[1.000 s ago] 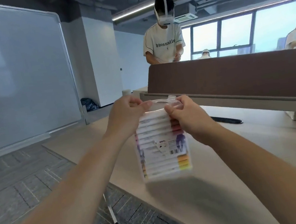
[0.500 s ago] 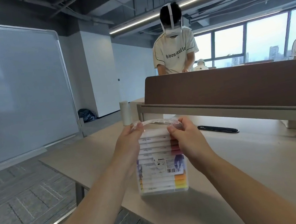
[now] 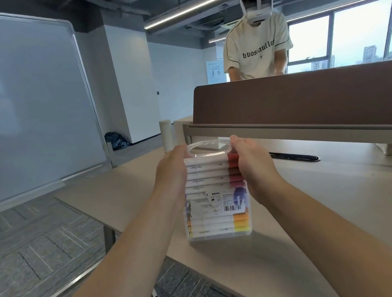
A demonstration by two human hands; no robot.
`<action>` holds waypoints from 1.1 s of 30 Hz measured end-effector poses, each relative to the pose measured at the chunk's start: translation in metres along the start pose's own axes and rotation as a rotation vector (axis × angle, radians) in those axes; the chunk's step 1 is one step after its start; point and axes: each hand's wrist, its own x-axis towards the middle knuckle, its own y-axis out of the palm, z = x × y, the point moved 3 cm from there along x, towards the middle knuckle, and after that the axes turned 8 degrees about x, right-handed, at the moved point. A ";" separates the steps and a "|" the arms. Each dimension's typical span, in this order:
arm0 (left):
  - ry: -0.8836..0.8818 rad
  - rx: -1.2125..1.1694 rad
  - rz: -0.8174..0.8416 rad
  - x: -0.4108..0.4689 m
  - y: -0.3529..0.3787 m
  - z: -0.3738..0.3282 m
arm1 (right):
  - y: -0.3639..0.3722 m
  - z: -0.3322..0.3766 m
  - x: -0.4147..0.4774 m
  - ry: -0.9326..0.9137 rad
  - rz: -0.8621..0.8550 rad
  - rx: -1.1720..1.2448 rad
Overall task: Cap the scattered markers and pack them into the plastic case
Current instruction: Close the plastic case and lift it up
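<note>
Left hand [image 3: 172,174] and right hand [image 3: 253,167] grip the plastic case [image 3: 216,221] by its upper sides, fingers curled round it. Packed with markers [image 3: 207,182], it stands upright by the left edge of the desk [image 3: 340,216], whose top stretches wide to its right.

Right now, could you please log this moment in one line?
plastic case: upright, markers inside | left hand: grips left side | right hand: grips right side | table: under case
</note>
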 end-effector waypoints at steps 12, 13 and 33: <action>0.039 0.087 0.012 -0.019 -0.005 -0.002 | 0.002 0.008 -0.027 -0.054 -0.004 -0.099; 0.040 0.099 0.013 -0.023 -0.006 -0.003 | 0.001 0.010 -0.030 -0.054 0.003 -0.099; 0.159 0.187 -0.320 -0.124 -0.187 -0.053 | 0.148 0.036 -0.148 -0.126 0.207 -0.099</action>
